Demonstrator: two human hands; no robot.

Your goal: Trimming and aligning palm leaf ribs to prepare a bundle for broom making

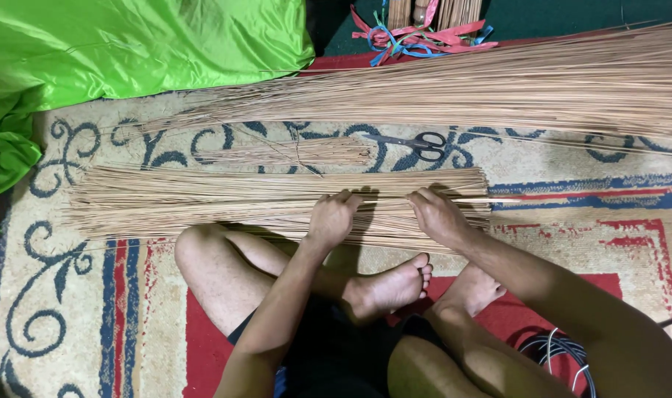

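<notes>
Sticks: thin tan sticks lie in a flat row on the rug, just past the crossed legs.
Left hand: fingers curled, pinching some sticks.
Right hand: fingers bent, pressing the same row.
Room: bare rug left of the sticks.
Scissors: just behind the sticks.
Cut off: big stick pile runs out at the right edge.
</notes>
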